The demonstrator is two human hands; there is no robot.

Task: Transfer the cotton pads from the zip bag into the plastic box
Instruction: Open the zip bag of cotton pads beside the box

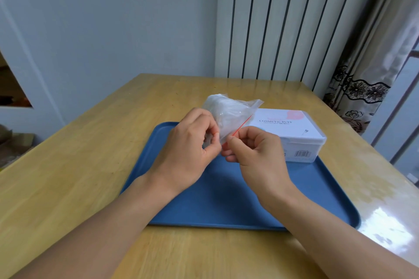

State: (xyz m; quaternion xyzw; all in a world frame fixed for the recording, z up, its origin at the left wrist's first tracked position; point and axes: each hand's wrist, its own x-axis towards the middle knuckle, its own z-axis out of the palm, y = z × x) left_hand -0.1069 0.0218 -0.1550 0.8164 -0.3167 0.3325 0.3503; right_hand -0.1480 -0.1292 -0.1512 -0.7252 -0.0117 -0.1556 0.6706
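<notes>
— Both hands are on the zip bag (229,115), held up over the blue tray (215,199); the left hand (192,149) pinches one lip of the mouth, the right hand (254,149) pinches the other beside the red zip line (241,125), fingers curled tight on the film.

— Which way does it lie from them?

— Just beyond the fingertips, mouth toward the person, belly tipped away and up; the red seal runs slantwise, from the pinch up toward the right; I'd judge the next move to be a pull apart across that line.

— And the plastic box (292,136)?

— Resting on the tray's far right corner, lid seemingly closed, just behind the right hand, so that hand is nearer; its long side runs left to right.

— Materials?

— Thin, crinkled, cloudy film, limp; the cotton pads (223,108) show only as a pale lump inside; the box is rigid, frosted, round-cornered.
</notes>
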